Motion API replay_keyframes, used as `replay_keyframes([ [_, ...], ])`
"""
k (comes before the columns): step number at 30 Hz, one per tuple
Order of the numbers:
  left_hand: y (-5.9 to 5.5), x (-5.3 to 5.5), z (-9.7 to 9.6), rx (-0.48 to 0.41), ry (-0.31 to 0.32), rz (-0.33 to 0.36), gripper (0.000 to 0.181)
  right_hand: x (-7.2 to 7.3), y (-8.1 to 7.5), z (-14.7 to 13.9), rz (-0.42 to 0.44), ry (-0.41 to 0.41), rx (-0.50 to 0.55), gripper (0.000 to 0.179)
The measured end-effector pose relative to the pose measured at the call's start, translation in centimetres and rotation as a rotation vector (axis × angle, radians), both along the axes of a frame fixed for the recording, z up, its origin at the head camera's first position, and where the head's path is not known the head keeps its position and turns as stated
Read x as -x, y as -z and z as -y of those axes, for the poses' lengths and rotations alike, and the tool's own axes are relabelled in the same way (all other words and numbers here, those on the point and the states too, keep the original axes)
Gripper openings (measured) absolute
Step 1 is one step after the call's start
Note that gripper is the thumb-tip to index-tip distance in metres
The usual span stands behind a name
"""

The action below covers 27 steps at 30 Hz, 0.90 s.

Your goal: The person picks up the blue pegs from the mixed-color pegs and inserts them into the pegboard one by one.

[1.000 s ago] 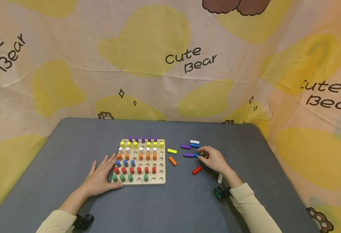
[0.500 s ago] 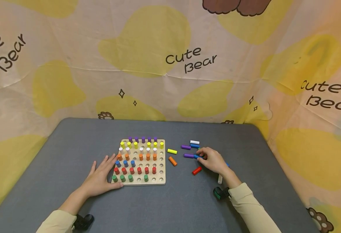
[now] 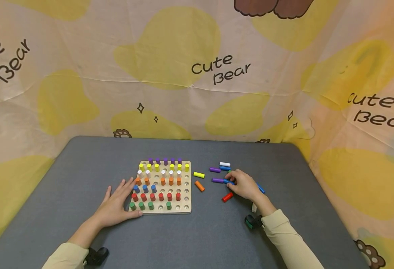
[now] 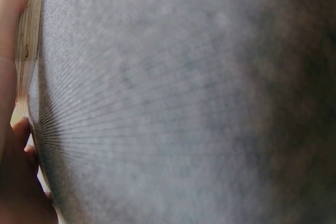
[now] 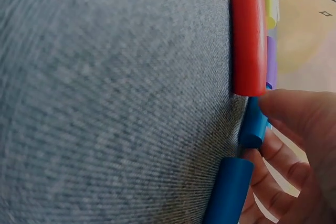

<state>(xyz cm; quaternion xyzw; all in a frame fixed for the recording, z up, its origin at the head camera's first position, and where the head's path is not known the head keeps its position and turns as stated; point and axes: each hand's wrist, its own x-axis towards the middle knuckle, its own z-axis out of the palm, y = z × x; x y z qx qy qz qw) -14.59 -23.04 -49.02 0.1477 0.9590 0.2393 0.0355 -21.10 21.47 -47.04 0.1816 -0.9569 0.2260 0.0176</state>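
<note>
A light wooden pegboard [image 3: 188, 186] stands on the table with rows of coloured pegs. My left hand [image 3: 116, 205] rests at its left side, fingers spread along the edge and thumb at the front corner; the left wrist view shows the thumb [image 4: 11, 14] against the board's side. Right of the board, my right hand [image 3: 245, 185] pinches a blue peg [image 5: 253, 127] lying on the table, thumb on one side and fingertips on the other. A purple peg [image 3: 217, 180] lies end to end with it. Close by is a red peg [image 3: 227, 197].
Another blue peg [image 5: 228, 190] lies under the right hand's palm side. Around lie a yellow peg [image 3: 199, 175], an orange peg [image 3: 199, 186], a second purple peg [image 3: 215, 170] and a white peg [image 3: 225, 164]. Another white peg [image 3: 254, 207] is beside the right wrist.
My right hand has shifted slightly left and its fingers have closed in on the blue peg. Another blue peg now shows beyond the hand. The left hand and board have stayed put.
</note>
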Motion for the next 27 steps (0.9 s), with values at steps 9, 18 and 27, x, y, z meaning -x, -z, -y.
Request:
replay_keyframes([
  [9,-0.01,0.02,0.00,0.001,0.002,-0.004,0.110,-0.20,-0.27,0.48,-0.004,0.004,-0.035,0.017],
  [18,0.08,0.06,0.09,0.004,0.003,0.000,0.110,-0.15,-0.19,0.54,-0.002,-0.007,-0.061,0.018],
  [27,0.23,0.12,0.18,0.000,0.005,-0.002,0.110,-0.04,-0.13,0.49,0.017,-0.013,-0.040,0.018],
])
